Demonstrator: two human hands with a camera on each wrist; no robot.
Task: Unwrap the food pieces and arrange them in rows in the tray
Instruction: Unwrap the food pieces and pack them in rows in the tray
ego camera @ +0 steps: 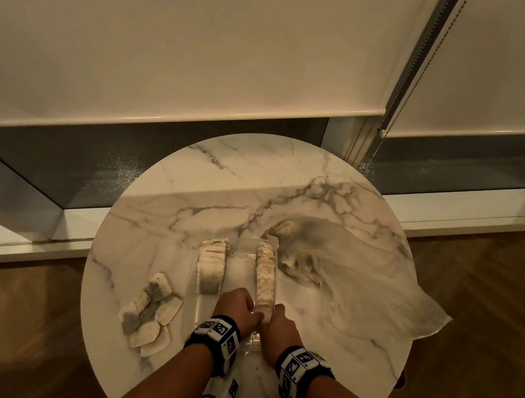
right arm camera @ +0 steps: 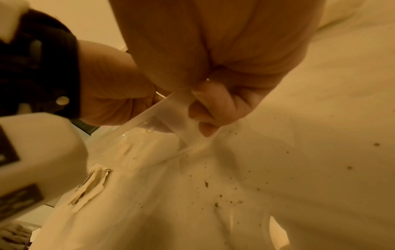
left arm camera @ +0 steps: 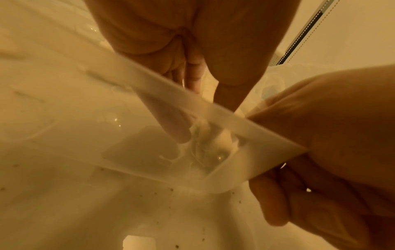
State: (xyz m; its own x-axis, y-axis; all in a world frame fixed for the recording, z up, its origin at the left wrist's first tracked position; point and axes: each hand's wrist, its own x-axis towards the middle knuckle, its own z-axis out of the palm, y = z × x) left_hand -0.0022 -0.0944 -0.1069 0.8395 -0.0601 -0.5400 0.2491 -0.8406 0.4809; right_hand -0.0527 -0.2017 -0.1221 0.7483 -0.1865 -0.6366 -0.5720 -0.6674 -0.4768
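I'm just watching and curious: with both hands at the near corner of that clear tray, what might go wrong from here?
1. The right hand pinches the clear tray at its near corner; a tug could tip the standing right row.
2. The left hand reaches inside beside that row and may knock pieces over.
3. The loose pile lies near the table edge and could be swept off.

My clear tray (ego camera: 239,264) sits mid-table with two upright rows of pale food pieces (ego camera: 211,265), loose pieces (ego camera: 151,314) piled just left of it.
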